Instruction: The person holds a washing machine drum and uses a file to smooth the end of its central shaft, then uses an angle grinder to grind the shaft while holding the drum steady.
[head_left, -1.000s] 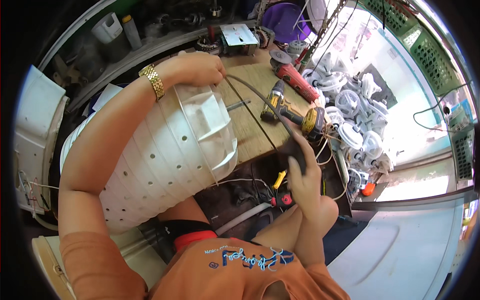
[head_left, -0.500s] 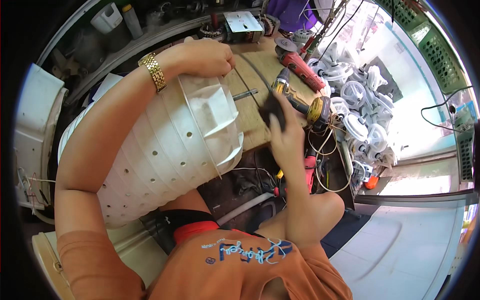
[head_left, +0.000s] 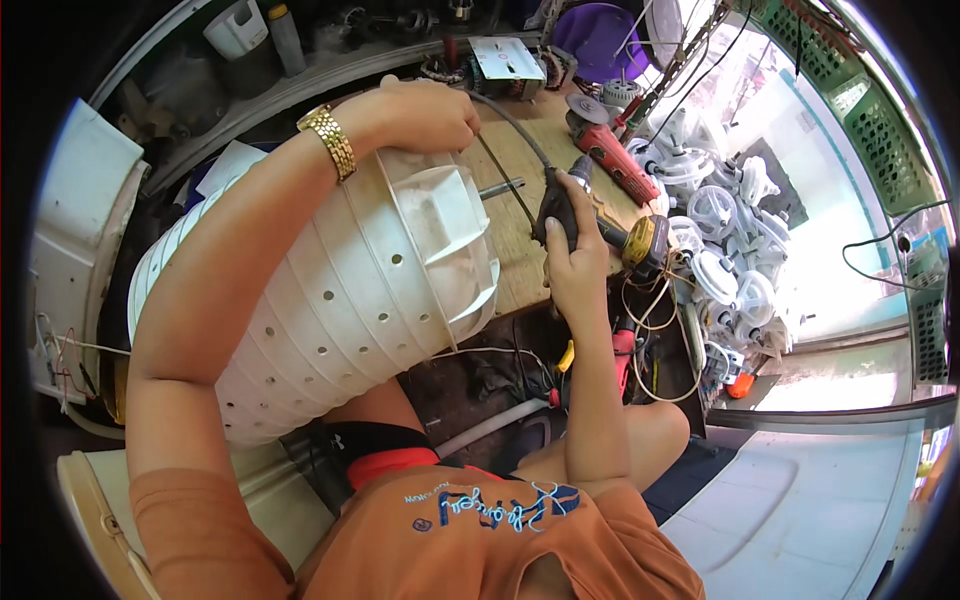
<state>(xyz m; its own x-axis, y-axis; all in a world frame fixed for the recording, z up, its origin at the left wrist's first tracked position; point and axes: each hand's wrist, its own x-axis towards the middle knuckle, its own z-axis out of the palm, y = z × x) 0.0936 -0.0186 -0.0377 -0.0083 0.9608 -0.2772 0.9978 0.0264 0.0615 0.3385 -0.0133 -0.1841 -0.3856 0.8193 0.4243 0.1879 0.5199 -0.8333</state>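
A black handle (head_left: 555, 212) of what looks like a hacksaw is wrapped by my right hand (head_left: 578, 255). From it a thin curved frame (head_left: 520, 128) and a straight blade (head_left: 508, 180) run toward my left hand. That left hand (head_left: 425, 115), fingers curled into a fist, rests at the end rim of a white perforated plastic drum (head_left: 335, 290). Whatever its fingers grip is hidden. My left arm lies over the drum, which leans on its side. A short metal shaft (head_left: 502, 188) sticks out of the drum's finned end, by the blade.
A yellow-black drill (head_left: 640, 238) and a red angle grinder (head_left: 612, 150) lie on the wooden board (head_left: 520, 275), right of the saw. Clear plastic parts (head_left: 715, 215) are heaped beyond them. Motor parts (head_left: 505, 65) and a purple basin (head_left: 600, 40) stand behind. Cables hang below the board.
My right hand has shifted slightly away from me with the saw handle, and its motion blur is gone. The left hand keeps its place at the drum. The whole view has shifted slightly.
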